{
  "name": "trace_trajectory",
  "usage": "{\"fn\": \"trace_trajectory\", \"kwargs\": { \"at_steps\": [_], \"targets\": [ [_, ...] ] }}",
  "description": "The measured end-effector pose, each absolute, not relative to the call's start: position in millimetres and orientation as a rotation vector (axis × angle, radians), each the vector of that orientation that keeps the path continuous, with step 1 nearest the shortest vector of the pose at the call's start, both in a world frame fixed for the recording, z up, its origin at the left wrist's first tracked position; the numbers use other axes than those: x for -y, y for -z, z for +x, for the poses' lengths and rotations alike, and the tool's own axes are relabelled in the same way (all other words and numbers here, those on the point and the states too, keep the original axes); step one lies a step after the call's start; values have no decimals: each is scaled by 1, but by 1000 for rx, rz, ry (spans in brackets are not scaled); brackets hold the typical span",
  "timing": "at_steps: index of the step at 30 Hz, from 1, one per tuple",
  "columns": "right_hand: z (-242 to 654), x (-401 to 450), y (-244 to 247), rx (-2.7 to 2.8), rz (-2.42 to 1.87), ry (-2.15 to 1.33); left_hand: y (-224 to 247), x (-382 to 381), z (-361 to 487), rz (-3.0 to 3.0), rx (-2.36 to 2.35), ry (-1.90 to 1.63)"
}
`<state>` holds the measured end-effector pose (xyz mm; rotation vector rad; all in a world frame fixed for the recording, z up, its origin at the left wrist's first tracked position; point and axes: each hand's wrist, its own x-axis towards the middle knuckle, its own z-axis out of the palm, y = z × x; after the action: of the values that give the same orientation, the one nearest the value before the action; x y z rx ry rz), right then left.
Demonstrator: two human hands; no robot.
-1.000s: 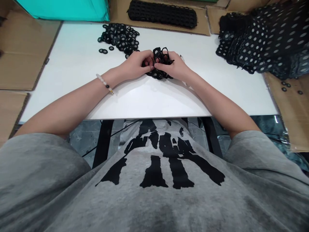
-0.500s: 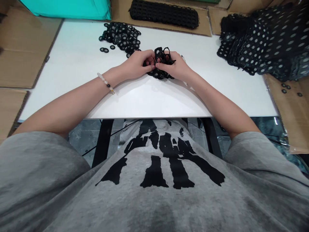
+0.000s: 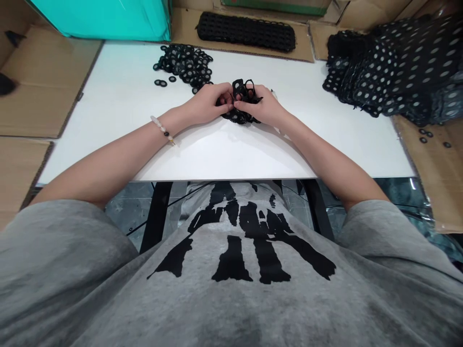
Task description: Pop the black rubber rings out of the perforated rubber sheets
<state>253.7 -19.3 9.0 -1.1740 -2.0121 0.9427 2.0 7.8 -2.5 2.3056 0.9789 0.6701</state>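
Note:
A crumpled black sheet with round holes [image 3: 239,115] is bunched between my two hands over the white table [image 3: 231,154]. My left hand [image 3: 215,101] has its thumb and fingers pinched at the sheet's left side. My right hand [image 3: 265,103] grips the bunched part from the right, its thumb tip close to the left thumb. Loops of the black material stick up between the fingers. Just behind my left hand lies a heap of small black rings with grey centres [image 3: 186,62]. Exactly what the fingertips pinch is hidden.
A stack of black perforated strips [image 3: 246,31] lies on cardboard at the back. Black sheets with pale dots [image 3: 379,72] are piled at right. A turquoise package [image 3: 119,19] stands back left. Cardboard [image 3: 54,91] borders the left side, and several loose rings lie on cardboard at right.
The whole view has shifted slightly, so the table sits a little lower in the picture. Both hands keep nearly the same hold on the black sheet.

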Motion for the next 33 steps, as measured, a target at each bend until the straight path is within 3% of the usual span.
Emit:
{"fn": "trace_trajectory", "kwargs": {
  "at_steps": [14, 33],
  "targets": [
    [253, 6, 11, 1996, -1112, -900, 6, -8, 4, 2298, -1028, -762],
    [245, 13, 4, 1986, -1137, -904, 5, -7, 2, 2312, -1034, -739]
  ]
}}
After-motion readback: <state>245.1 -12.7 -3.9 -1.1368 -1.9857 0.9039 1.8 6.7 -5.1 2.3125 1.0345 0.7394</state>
